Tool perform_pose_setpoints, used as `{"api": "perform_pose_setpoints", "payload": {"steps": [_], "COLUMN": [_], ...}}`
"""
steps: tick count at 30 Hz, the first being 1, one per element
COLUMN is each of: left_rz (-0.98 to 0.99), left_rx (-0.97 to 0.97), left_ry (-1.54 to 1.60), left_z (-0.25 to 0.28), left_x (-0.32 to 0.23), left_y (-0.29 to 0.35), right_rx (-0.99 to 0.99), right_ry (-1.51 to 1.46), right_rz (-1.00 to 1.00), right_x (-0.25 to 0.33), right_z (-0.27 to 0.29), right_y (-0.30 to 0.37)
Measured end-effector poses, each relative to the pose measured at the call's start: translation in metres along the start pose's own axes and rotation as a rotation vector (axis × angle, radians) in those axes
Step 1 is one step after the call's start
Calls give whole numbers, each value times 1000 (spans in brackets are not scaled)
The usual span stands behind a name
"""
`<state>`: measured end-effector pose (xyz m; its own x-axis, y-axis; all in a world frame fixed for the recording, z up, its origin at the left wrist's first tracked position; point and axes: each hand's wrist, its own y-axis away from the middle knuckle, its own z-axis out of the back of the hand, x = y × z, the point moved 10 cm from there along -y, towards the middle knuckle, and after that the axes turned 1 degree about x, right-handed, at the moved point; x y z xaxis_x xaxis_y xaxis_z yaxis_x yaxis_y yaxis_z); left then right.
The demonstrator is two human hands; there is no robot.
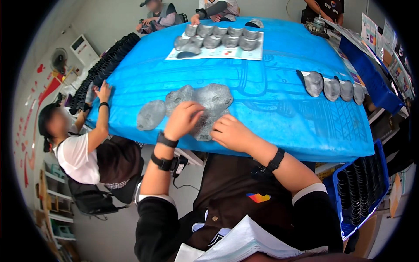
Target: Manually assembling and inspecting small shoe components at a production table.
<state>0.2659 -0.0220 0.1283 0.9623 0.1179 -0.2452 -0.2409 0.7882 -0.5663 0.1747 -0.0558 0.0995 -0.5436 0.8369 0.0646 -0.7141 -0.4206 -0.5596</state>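
Several grey speckled rounded pads [200, 94] lie overlapping on the blue-covered table in front of me. Over their near part, my left hand [185, 117] is closed, fingertips drawn together; whatever they hold, if anything, is too small to make out. My right hand [232, 132] has its fingers closed on the right edge of the lowest grey pad [203, 129]. Just left of this cluster a single oval grey pad [151, 115] lies flat, apart from my hands.
Curved grey caps [212, 41] stand in rows on a white printed sheet [257, 56] farther back. More grey caps [331, 90] lie in a row at right. A blue crate [339, 209] holds dark stacked pieces. At left, a person [76, 144] reaches toward black stacked pieces [104, 65]. Other people are behind the table.
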Motion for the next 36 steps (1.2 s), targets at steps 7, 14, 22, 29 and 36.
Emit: {"api": "perform_pose_setpoints", "payload": {"steps": [7,14,22,29,36], "left_rz": [26,-50,785,813,783], "left_rx": [370,556,296,176,-68], "left_ry": [179,-238,514,784,50], "left_z": [-77,-115,-71,-76,-25], "left_x": [-10,10,140,160,210], "left_y": [-72,-85,-38,-22,-16], "right_rx": [-102,-206,-214,-212,-259], "right_ry": [153,245,-6,-132,-6], "right_rz": [108,131,-65,-323,-173], "right_x": [13,21,-5,-32,10], "right_z": [6,13,20,39,76], "right_y": [2,7,12,19,30]}}
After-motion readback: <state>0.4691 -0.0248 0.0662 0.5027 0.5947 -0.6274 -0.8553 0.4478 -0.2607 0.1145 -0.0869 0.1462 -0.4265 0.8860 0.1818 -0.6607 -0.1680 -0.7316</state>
